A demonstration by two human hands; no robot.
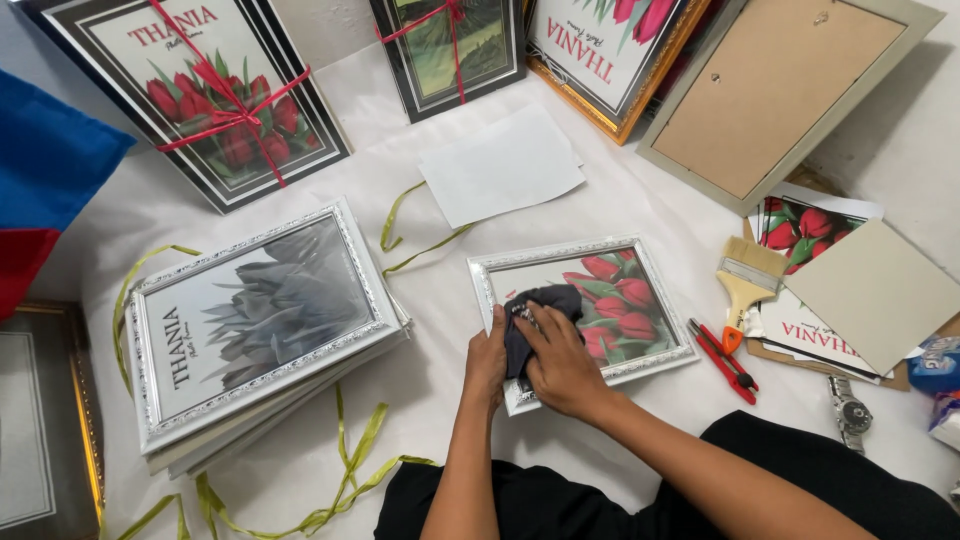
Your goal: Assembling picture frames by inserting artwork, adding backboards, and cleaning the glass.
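R hand presses soft dark cloth on glossy silver-framed pic; L hand grips frame edge

The frame lies on the sheet straight before me, my cloth on its near-left corner under my right hand, my left hand at its left edge. Left of it sits a stack of frames. Right of it lie pliers, then a brush. Behind it lies paper.
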